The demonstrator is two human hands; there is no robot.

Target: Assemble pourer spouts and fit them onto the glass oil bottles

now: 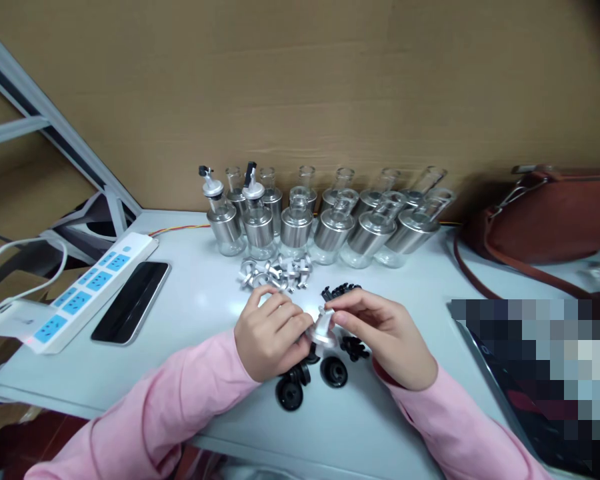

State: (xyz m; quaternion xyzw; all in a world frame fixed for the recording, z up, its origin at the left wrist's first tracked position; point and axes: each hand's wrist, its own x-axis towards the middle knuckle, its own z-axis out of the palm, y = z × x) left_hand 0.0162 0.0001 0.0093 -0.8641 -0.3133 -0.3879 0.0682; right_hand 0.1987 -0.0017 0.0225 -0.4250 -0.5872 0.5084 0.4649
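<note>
My left hand [275, 333] is closed on the rim of a silver pourer top [324, 331], held upright above the table. The thumb and forefinger of my right hand [387, 333] pinch its narrow upper end from the right. Below lie several round black stoppers [334, 371]. Small black parts [354, 347] are beside my right hand, and more black pieces [341, 291] sit behind it. A pile of silver pieces [275, 272] lies beyond my left hand. Glass bottles with metal sleeves [296, 227] stand in two rows; two carry silver tops with black tips [253, 189].
On the left of the table [195, 400] are a power strip [87, 290] and a phone [131, 302]. A brown bag [555, 217] rests at the back right, near a dark, partly pixelated object [510, 373]. Cardboard [300, 87] stands behind the bottles.
</note>
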